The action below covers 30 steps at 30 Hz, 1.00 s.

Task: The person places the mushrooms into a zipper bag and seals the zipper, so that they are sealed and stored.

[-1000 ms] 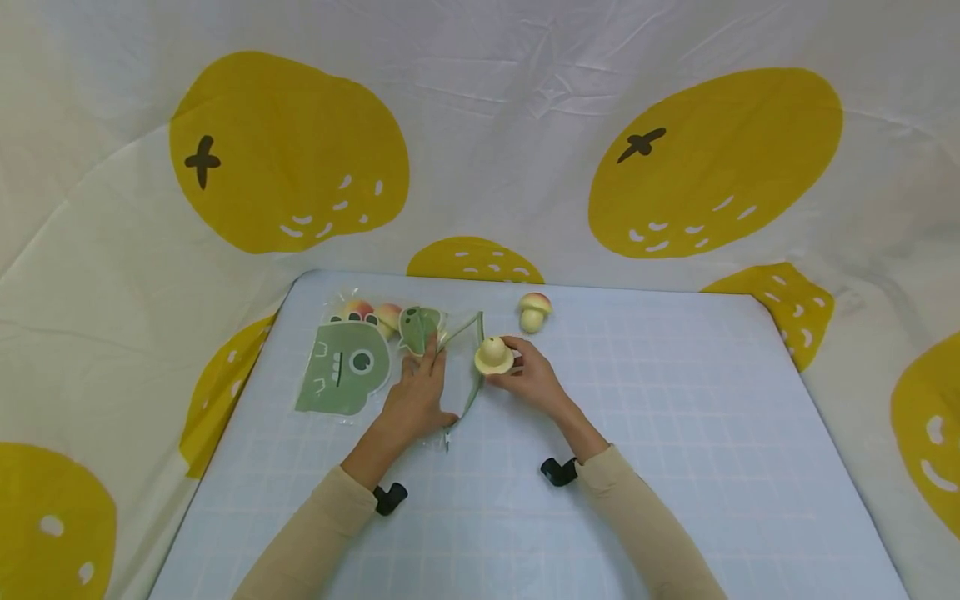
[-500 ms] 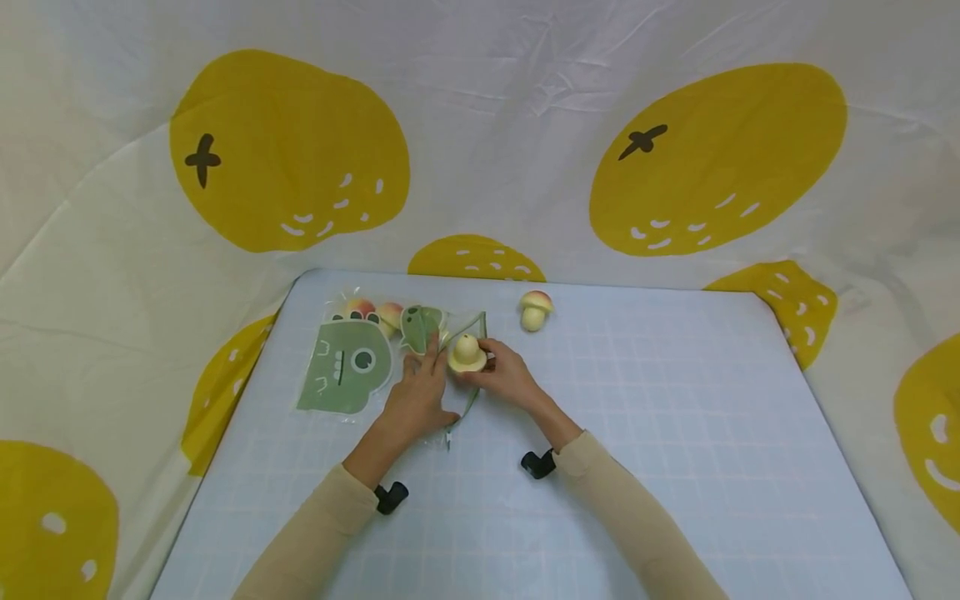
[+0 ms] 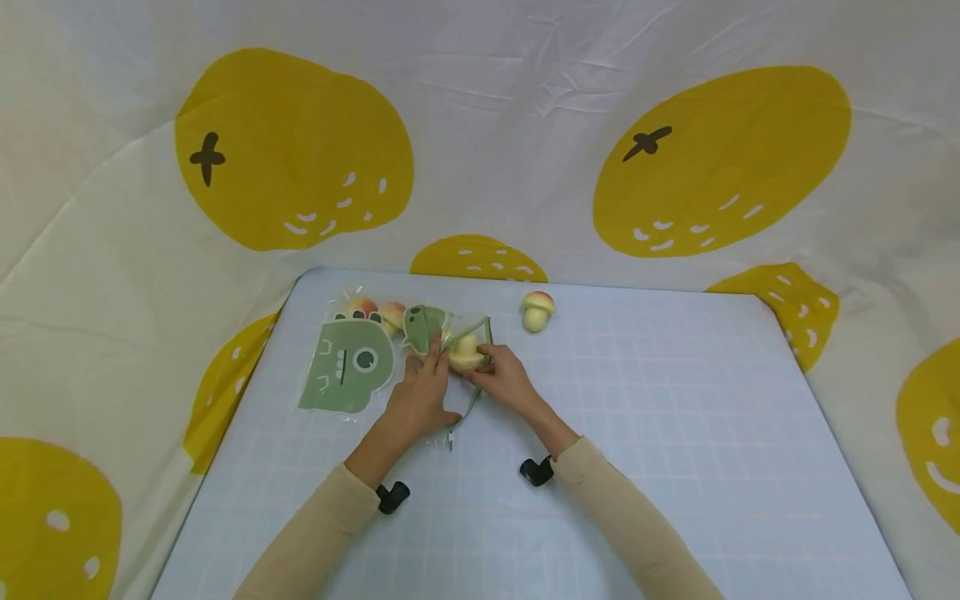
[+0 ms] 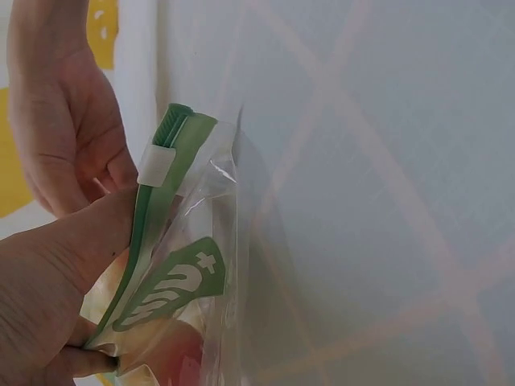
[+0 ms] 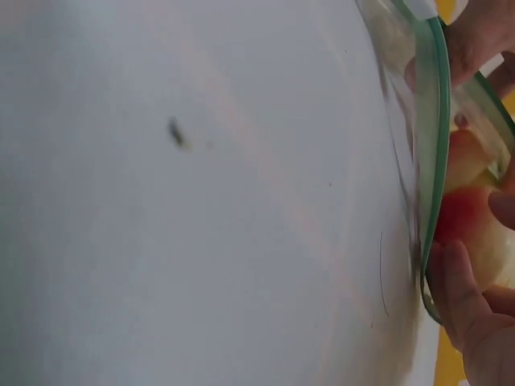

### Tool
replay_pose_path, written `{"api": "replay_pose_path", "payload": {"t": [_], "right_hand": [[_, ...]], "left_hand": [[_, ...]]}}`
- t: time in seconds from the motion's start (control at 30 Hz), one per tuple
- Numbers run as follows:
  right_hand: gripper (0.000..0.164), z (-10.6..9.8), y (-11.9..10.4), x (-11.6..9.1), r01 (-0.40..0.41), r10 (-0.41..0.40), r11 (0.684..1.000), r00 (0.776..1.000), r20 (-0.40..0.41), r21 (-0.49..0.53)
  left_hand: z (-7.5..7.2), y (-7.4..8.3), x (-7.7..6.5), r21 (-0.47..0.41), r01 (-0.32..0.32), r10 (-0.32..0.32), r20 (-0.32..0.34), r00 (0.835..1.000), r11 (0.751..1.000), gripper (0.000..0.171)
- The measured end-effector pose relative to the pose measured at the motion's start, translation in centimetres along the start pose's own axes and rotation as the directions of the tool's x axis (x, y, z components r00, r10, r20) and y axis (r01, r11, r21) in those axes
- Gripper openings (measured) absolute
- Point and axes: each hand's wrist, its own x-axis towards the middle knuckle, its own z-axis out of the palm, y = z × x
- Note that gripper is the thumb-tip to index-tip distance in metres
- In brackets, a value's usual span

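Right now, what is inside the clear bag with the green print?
Two red-capped mushrooms show through the film; a third mushroom, held by the right hand, is at the mouth of the bag. Whatever lies behind the green print and left hand is covered.

Mushroom [image 3: 466, 355] has shifted left — now within the bag [image 3: 347, 367].

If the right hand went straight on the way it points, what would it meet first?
Past the mushroom it holds, the right hand would likely meet the bag, then the left hand; depth is unclear.
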Motion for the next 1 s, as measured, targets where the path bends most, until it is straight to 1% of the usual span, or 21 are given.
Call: {"api": "replay_pose_path", "payload": {"t": [0.1,0.2,0.37,0.53,0.63,0.77,0.87,1.0], "right_hand": [[0.041,0.2,0.1,-0.3,-0.055,0.055,0.999,0.997,-0.050,0.001],[0.044,0.4,0.3,-0.4,-0.079,0.080,0.997,0.991,-0.111,0.013],[0.038,0.9,0.5,-0.3,-0.068,0.077,0.996,0.978,-0.192,0.051],[0.034,1.2,0.5,-0.1,-0.106,0.133,0.987,0.962,-0.238,0.124],[0.031,1.2,0.6,0.0,-0.119,0.160,0.977,0.957,-0.243,0.174],[0.028,1.2,0.6,0.3,-0.116,0.170,0.963,0.962,-0.215,0.242],[0.028,1.1,0.6,0.5,-0.113,0.174,0.942,0.970,-0.172,0.315],[0.029,1.1,0.5,0.6,-0.106,0.172,0.903,0.977,-0.124,0.415]], "left_hand": [[0.0,-0.1,0.0,0.006,-0.006,0.006,-0.009,1.000,1.000,0.116],[0.0,-0.1,0.0,0.009,-0.006,0.006,-0.012,1.000,1.000,0.116],[0.0,-0.1,0.0,0.006,-0.001,0.001,-0.002,1.000,1.000,0.116],[-0.1,-0.1,0.0,0.014,0.002,-0.002,-0.011,1.000,1.000,0.116],[-0.1,0.0,0.0,0.031,-0.001,0.001,-0.025,1.000,1.000,0.116],[0.0,-0.2,0.0,0.046,-0.007,0.008,-0.040,0.999,0.999,0.116],[0.1,-0.3,0.0,0.053,-0.017,0.020,-0.052,0.998,0.998,0.117],[0.1,-0.5,0.1,0.078,-0.032,0.038,-0.067,0.997,0.996,0.119]]}}
